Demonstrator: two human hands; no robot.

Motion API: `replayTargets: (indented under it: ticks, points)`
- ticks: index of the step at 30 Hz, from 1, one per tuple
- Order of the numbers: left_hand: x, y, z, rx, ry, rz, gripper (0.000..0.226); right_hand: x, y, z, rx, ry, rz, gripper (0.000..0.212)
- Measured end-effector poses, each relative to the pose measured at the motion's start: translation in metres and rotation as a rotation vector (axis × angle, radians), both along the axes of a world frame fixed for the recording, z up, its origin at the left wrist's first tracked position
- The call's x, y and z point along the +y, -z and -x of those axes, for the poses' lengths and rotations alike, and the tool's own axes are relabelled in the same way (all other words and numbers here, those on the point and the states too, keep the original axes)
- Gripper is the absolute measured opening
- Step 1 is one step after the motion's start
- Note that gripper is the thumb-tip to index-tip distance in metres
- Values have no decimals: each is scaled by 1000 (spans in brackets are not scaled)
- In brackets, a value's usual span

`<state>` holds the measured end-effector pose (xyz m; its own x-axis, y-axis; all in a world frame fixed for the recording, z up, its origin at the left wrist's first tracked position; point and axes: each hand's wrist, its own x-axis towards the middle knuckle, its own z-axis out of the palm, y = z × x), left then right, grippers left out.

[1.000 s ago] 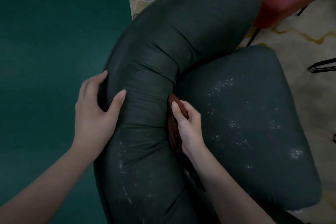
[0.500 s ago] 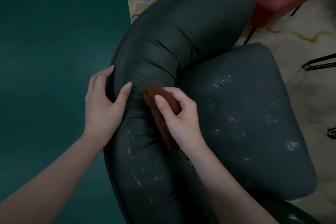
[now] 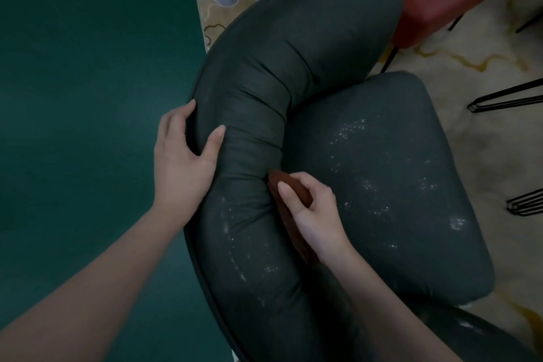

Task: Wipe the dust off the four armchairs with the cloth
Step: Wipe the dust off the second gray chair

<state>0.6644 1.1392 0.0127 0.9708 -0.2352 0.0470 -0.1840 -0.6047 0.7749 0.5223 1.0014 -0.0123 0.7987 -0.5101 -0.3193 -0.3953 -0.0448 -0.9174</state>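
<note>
left hand [image 3: 182, 169] grips armchair back [image 3: 293, 53] | right hand [image 3: 318, 214] clutches cloth [image 3: 295, 186], lengthwise along crease [image 3: 285, 132]

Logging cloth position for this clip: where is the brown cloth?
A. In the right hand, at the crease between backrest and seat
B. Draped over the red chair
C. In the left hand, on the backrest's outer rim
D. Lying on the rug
A: the right hand holds the cloth in the crease where backrest meets seat, while the left hand grips only the backrest's rim.
</note>
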Motion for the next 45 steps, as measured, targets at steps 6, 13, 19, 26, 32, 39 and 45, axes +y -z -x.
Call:
replayTargets:
  ticks: [6, 13, 19, 26, 32, 39, 45]
  points:
    - [0, -1, 1, 14, 2, 0, 57, 17, -16, -3, -119, -31, 216, 8]
    - [1, -2, 2, 48, 9, 17, 58, 21, -10, -10, -25, 68, 277, 9]
    - [5, -7, 2, 72, 11, 36, 53, 20, -28, -8, -136, 20, 208, 9]
    - [33, -5, 43, 174, -28, 108, 54, 7, -18, -57, 65, 260, 187, 10]
    - [40, 2, 69, 186, -86, 175, 53, 29, -29, -36, -128, -76, 399, 18]
    - [35, 3, 75, 181, -120, 227, 51, 17, -28, -27, -131, 32, 300, 12]
    - [36, 4, 83, 185, -216, 263, 46, 32, -29, -8, -234, -191, 444, 14]
